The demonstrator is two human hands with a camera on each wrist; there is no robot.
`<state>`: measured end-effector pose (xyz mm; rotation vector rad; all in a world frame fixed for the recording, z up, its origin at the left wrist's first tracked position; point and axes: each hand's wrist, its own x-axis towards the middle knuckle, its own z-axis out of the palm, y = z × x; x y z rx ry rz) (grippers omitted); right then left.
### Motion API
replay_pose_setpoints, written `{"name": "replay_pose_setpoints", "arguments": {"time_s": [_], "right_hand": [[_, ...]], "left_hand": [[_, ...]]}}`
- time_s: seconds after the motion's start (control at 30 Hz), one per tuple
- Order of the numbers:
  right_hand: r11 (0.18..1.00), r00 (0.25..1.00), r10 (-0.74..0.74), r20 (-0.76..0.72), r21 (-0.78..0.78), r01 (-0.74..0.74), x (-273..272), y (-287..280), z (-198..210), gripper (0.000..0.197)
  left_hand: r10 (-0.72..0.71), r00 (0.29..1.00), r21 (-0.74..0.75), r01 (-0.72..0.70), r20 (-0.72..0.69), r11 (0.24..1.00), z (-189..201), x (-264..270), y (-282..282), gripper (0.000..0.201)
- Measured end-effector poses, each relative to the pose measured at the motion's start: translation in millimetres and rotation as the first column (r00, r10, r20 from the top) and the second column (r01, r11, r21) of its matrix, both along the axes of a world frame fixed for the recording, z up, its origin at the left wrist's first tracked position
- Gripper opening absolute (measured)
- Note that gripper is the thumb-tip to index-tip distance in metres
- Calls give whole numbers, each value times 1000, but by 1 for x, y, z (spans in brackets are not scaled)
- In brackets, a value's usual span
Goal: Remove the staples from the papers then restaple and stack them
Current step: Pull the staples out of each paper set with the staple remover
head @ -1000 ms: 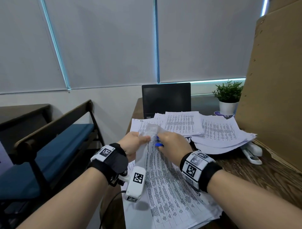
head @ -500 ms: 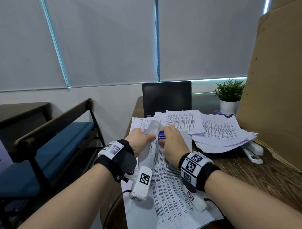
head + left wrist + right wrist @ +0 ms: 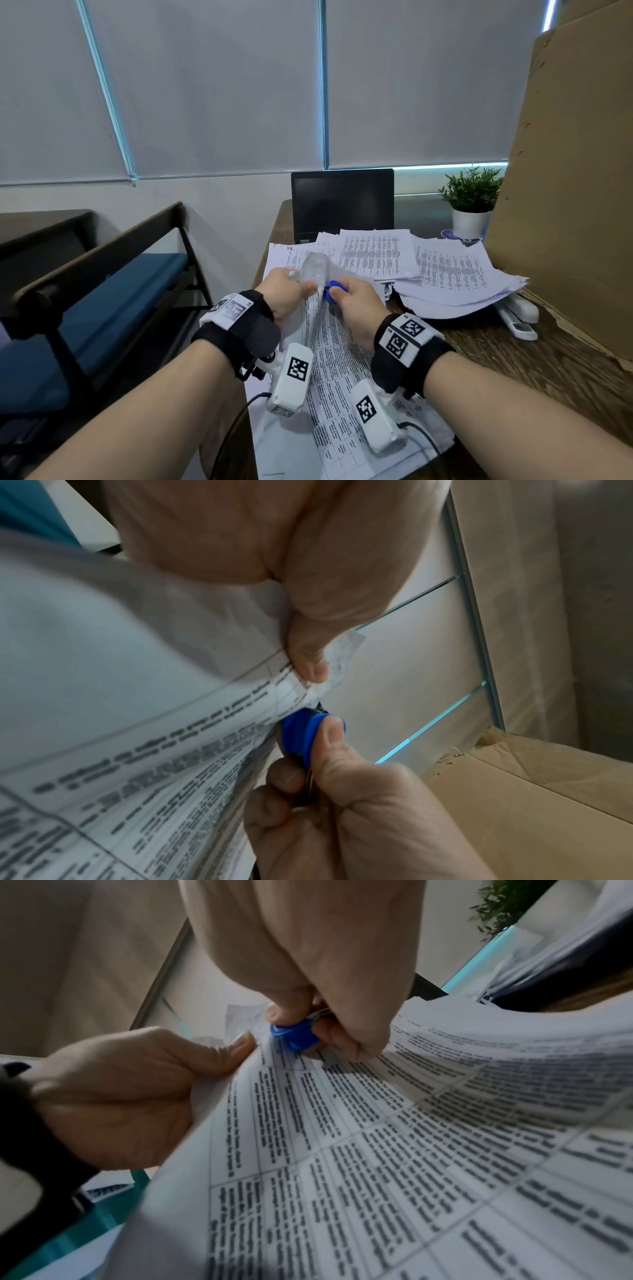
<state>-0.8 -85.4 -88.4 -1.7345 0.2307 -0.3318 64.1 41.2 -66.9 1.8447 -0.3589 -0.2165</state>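
here the left hand (image 3: 286, 295) pinches the raised top corner of a printed white paper sheaf (image 3: 346, 377) lying on the brown wooden counter (image 3: 534, 373). the right hand (image 3: 356, 306) grips a small blue plastic staple remover (image 3: 333, 291) at that corner. a white stapler (image 3: 519, 317) lies beside the loose paper pile (image 3: 452, 274).

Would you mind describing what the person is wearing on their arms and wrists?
Both forearms are bare, with no sleeves. Each wrist carries a black strap bearing white square-code tags. Under each wrist hangs a white boxy camera unit with its own square code and a thin black cable.
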Motion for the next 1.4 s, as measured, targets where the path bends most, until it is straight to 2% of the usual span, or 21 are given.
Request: {"name": "replay_pose_setpoints", "arguments": {"time_s": [0.13, 0.3, 0.43, 0.53, 0.6, 0.63, 0.7, 0.77, 0.83, 0.9, 1.03, 1.17, 1.27, 1.4], "right_hand": [[995, 1000, 13, 0, 96, -13, -7, -2, 0, 32], [968, 999, 37, -12, 247, -33, -11, -2, -2, 30], [913, 1000, 16, -8, 407, -11, -8, 2, -4, 29], [854, 1000, -7, -4, 520, 8, -9, 6, -1, 27], [790, 1000, -29, 2, 612, 22, -9, 4, 4, 24], [788, 999, -35, 1, 615, 27, -9, 2, 5, 24], [877, 999, -27, -20, 479, 33, -8, -3, 6, 26], [968, 999, -16, -51, 249, 28, -10, -8, 5, 31], [996, 997, -39, -71, 76, 45, -14, -16, 6, 28], [995, 995, -68, -79, -84, 61, -20, -28, 8, 18], [926, 995, -46, -91, -377, 9, -30, -44, 11, 9], [868, 999, -35, -37, -497, 12, -37, -48, 16, 4], [799, 993, -88, -82, -601, 21, -44, -63, 22, 9], [616, 941, -243, -235, -787, -38, -53, -99, 28, 19]], "left_hand": [[-9, 1000, -8, 9, -6, 1000, -2, 2, -3, 7], [1, 1000, -12, -1, -20, 1000, -1, 1, -5, 3], [7, 1000, -23, -7, -27, 1000, 3, -3, -6, 27], [31, 998, -49, -33, -48, 998, 2, 0, -6, 52], [18, 996, -91, -26, -88, 996, -3, 7, -5, 57], [17, 994, -97, -27, -107, 995, -6, 9, -4, 55], [32, 993, -79, -41, -115, 996, -5, 8, -4, 44], [46, 994, -35, -49, -95, 998, -3, 6, -4, 46], [40, 996, -4, -40, -83, 999, 3, 3, -5, 50], [20, 998, 22, -19, -55, 1000, 7, -2, -7, 44], [49, 999, 53, -48, -18, 997, 17, -18, -16, 43], [42, 995, 75, -36, -88, 997, 13, -10, -21, 58], [40, 997, 152, -30, -68, 988, 15, -6, -19, 47], [45, 999, 244, -45, 7, 969, 22, -16, -25, 27]]}}
